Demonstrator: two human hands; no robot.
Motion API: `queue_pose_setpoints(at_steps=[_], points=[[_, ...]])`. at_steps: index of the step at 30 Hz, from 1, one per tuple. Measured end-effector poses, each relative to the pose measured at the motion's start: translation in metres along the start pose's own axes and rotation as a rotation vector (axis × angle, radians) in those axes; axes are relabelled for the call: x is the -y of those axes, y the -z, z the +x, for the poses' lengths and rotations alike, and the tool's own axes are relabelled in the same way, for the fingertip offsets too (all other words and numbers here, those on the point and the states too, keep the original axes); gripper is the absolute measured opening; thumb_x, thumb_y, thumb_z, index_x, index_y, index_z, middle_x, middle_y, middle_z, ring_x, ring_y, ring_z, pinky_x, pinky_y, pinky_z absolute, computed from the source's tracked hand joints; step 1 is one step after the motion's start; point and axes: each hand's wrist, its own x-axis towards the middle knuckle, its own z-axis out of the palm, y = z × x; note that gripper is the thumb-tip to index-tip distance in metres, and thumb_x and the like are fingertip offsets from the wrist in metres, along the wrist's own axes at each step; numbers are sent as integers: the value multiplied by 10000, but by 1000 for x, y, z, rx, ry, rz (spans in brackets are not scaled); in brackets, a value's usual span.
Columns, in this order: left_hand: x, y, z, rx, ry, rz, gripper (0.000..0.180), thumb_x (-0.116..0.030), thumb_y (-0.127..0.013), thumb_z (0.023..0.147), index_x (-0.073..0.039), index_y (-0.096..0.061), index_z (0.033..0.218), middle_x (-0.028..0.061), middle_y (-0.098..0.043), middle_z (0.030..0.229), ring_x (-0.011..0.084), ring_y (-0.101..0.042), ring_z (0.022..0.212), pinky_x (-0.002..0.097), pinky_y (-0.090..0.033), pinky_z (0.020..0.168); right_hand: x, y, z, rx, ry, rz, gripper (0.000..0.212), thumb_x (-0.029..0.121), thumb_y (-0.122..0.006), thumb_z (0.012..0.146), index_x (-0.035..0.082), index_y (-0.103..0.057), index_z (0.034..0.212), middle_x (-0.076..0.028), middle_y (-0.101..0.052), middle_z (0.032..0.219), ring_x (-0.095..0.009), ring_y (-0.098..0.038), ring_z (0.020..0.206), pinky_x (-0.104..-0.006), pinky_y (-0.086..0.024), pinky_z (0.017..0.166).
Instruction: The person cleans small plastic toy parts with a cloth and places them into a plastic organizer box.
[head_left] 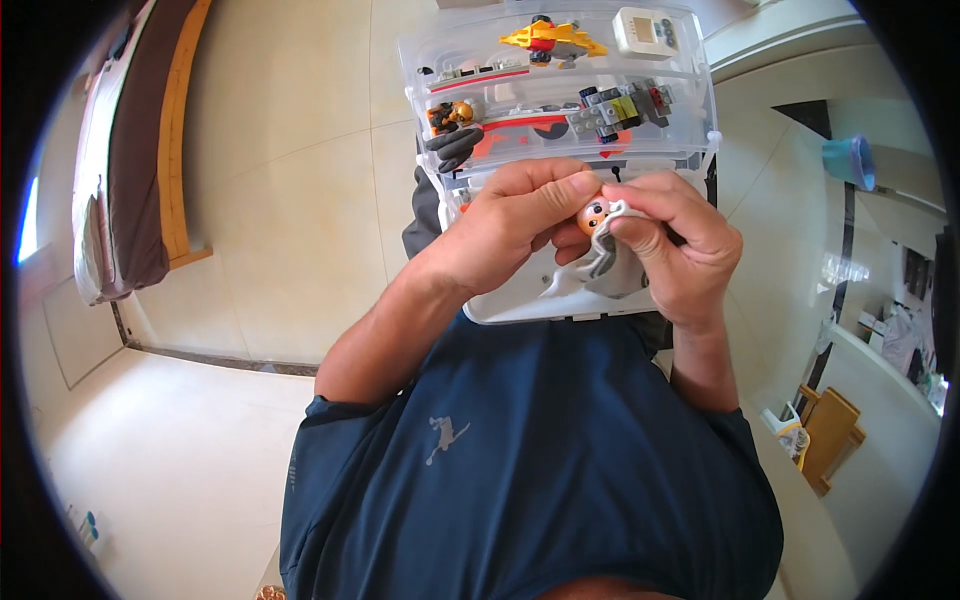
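A small orange toy head (590, 217) with a white face and dark eyes is pinched in my left hand (505, 220), its fingers curled behind it. My right hand (695, 250) grips a white and grey cloth (628, 272) between thumb and fingers and presses part of it against the toy's face. The rest of the cloth hangs down below the toy. My fingertips meet at the top of the toy, and my left fingers cover its back. Both hands are over the near part of a clear plastic box (560, 308).
Farther back on the box lie a yellow toy vehicle (553, 40), a grey brick-built vehicle (622, 110), a white device with a screen (645, 33), an orange-and-black figure (450, 116) and dark grey oval pieces (456, 147). A blue bin (848, 163) stands at right, a bed (140, 150) at left.
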Motion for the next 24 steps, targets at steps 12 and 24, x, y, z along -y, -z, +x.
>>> queue_pose_setpoints(at_steps=[12, 24], points=[[17, -21, -2, -318, -325, 534, 274, -209, -611, 1141, 34, -696, 1049, -4, -634, 789, 53, -537, 731, 254, -454, 627, 7, -12, -1, -199, -136, -222, 200, 129, -844, 974, -21, -797, 1098, -59, -806, 930, -73, -694, 810, -234, -565, 742], [22, -27, -10, -351, -393, 517, 266, -209, -587, 1155, 29, -695, 1205, -8, -658, 905, 51, -569, 841, 233, -496, 749, 9, -18, 0, -270, -82, -184, 248, 108, -821, 983, -40, -773, 1177, -116, -805, 1003, -138, -738, 870, -258, -576, 787]])
